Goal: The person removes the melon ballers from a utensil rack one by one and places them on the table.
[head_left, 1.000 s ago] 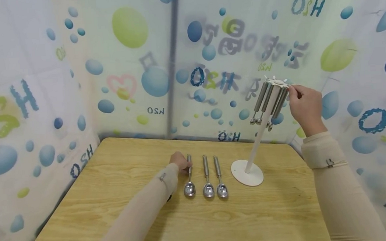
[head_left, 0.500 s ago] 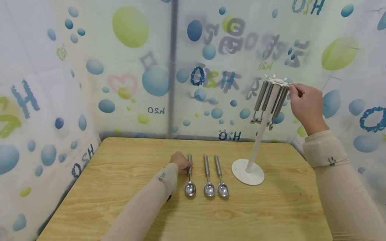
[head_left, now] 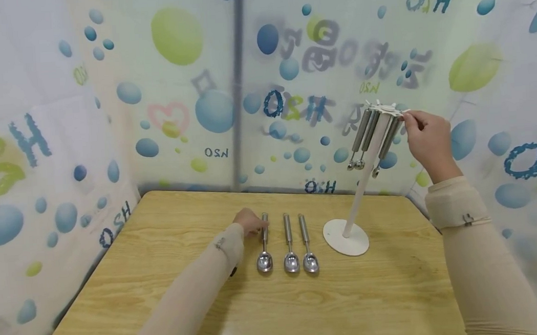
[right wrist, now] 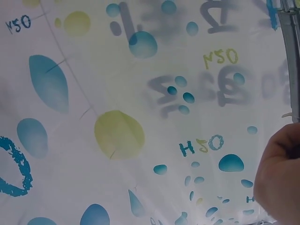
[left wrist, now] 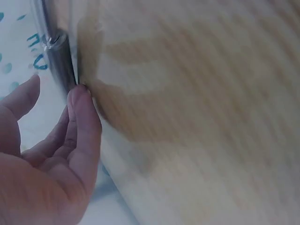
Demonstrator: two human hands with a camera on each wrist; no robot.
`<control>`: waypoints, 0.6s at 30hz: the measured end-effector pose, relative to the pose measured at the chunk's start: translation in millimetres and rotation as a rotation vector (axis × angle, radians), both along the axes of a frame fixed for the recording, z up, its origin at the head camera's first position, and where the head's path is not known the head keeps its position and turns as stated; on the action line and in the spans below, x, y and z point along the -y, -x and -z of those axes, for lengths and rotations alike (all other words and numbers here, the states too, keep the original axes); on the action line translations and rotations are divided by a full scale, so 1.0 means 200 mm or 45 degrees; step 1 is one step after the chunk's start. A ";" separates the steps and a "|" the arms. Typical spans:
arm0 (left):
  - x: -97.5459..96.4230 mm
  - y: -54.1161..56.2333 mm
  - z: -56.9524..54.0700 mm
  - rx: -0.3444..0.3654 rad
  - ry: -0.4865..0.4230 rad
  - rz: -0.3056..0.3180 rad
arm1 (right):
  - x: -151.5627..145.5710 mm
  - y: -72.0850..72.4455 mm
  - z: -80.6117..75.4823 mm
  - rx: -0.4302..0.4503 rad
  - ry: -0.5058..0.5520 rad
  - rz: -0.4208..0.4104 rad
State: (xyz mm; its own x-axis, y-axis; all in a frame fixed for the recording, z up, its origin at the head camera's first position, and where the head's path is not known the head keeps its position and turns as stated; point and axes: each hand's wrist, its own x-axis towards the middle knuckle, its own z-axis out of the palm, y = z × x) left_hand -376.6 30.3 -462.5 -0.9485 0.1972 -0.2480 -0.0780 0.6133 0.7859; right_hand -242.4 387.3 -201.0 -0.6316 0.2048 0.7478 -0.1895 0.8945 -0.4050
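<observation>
Three metal scoops with grey handles lie side by side on the table: a left scoop [head_left: 265, 262], a middle scoop [head_left: 291, 262] and a right scoop [head_left: 310, 262]. At the left one, my left hand [head_left: 248, 221] has its fingertips against the handle [left wrist: 61, 61], while the thumb stands apart. My right hand [head_left: 429, 137] is raised at the top of a white hanging rack [head_left: 387, 109], pinching the tip of one of its hooks. Several smaller metal scoops [head_left: 363, 131] hang there by their handles. In the right wrist view, my right hand [right wrist: 280, 173] shows only partly and its fingertips are hidden.
The rack's round white base [head_left: 346, 238] stands on the wooden table [head_left: 323, 307], right of the scoops. Curtains [head_left: 180, 91] with blue and green drops and lettering close off the back and both sides.
The top of the rack has turned slightly with my right hand at its edge, and the hanging scoops have shifted. My left hand has eased slightly left; the three scoops stay put.
</observation>
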 end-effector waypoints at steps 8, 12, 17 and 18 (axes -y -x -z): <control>-0.01 0.03 -0.18 -0.203 -0.060 0.179 | -0.05 0.03 0.00 0.020 0.146 -0.127; -0.07 -0.01 -0.34 -0.275 -0.222 0.301 | -0.07 0.04 -0.01 0.069 0.218 -0.182; -0.20 -0.09 -0.51 -0.381 -0.342 0.419 | -0.08 0.04 0.00 0.157 0.339 -0.250; -0.23 -0.10 -0.54 -0.412 -0.350 0.432 | -0.09 0.04 0.00 0.170 0.364 -0.264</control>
